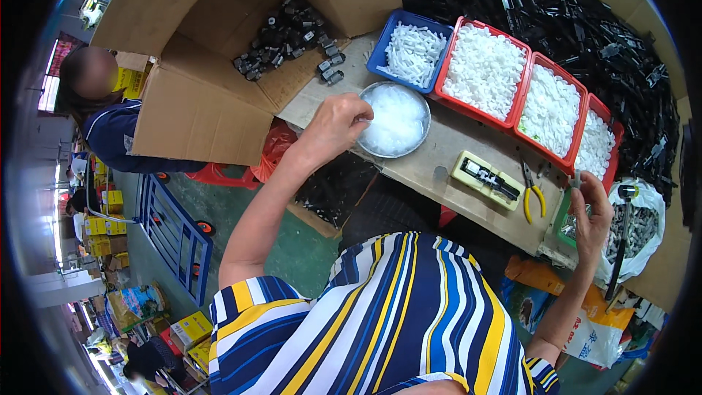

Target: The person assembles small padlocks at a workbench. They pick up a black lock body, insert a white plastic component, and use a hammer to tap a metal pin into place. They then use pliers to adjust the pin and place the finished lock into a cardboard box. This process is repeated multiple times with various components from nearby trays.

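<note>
head view: we look down on a bench (439, 153) piled at the back with black parts (585, 22). a big open carton (219, 66) at its left end holds more dark parts. along the bench run three red trays (521, 95) and one blue tray (384, 51), all filled with white pieces. near the front sits a round metal bowl (424, 139) of clear bits, then a yellow jig (486, 175) and yellow pliers (534, 197). our left hand (336, 126) rests at the bowl's rim, fingers pinched; what they grip we cannot tell. our right hand (596, 216) pinches a small part (575, 179) over a green tray (564, 227).
</note>
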`<state>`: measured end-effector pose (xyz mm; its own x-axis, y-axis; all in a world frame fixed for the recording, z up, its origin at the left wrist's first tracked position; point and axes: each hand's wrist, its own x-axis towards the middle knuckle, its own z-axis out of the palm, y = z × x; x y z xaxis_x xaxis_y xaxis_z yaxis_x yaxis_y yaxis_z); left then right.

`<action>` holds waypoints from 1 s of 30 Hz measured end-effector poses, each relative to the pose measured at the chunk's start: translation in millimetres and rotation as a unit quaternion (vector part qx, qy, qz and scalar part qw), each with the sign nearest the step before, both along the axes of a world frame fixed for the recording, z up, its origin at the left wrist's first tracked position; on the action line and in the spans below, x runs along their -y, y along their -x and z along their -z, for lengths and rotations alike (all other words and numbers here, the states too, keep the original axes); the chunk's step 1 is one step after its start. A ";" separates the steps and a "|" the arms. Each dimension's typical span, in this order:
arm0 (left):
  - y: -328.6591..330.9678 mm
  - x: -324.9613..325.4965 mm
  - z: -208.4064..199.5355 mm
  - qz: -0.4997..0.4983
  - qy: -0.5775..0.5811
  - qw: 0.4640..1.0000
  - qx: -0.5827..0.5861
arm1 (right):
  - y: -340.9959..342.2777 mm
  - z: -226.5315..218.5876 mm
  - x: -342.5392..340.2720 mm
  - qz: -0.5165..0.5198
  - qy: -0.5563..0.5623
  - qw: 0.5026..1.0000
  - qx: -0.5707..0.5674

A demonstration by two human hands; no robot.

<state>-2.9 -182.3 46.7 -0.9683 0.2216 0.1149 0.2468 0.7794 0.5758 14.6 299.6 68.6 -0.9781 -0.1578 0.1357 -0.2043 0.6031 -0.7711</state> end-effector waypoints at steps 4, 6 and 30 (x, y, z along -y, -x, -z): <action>-4.1 -4.9 -27.8 -0.048 -0.042 0.998 0.020 | -5.1 -4.4 29.9 0.014 0.114 0.993 0.031; -7.1 -8.6 -30.3 -0.055 -0.118 0.991 0.043 | -4.2 6.2 43.6 -0.016 0.128 0.991 0.035; -7.7 -113.4 3.5 0.085 -0.398 0.913 0.015 | 8.6 14.8 122.0 -0.093 0.354 0.872 0.325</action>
